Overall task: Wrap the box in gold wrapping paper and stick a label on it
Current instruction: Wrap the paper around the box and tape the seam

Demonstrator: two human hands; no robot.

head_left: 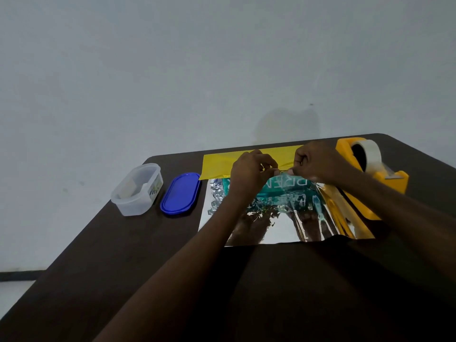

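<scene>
A person stands at a dark counter with both arms stretched out; the two hands meet near the middle of the view, just above a teal box with white letters on it; the box lies on the shiny silver side of the wrapping paper, and the gold side of the paper is folded up over the far edge of the box, toward 12 o'clock

The left hand has its fingers curled and pinched on the edge of the gold paper on top of the box; the right hand is just beside it at 3 o'clock, with its fingers curled too, pinching something small and thin at the same edge; it may be a bit of tape, but it is too small to tell; the two hands almost touch

A yellow tape holder with a roll of clear tape sits at 3 o'clock of the box, partly behind the right arm

At 9 o'clock of the paper lies a blue lid, flat on the counter; next to it, farther toward 9 o'clock, stands a clear plastic tub with some pale cards or labels inside; a pale wall fills the top of the view
</scene>
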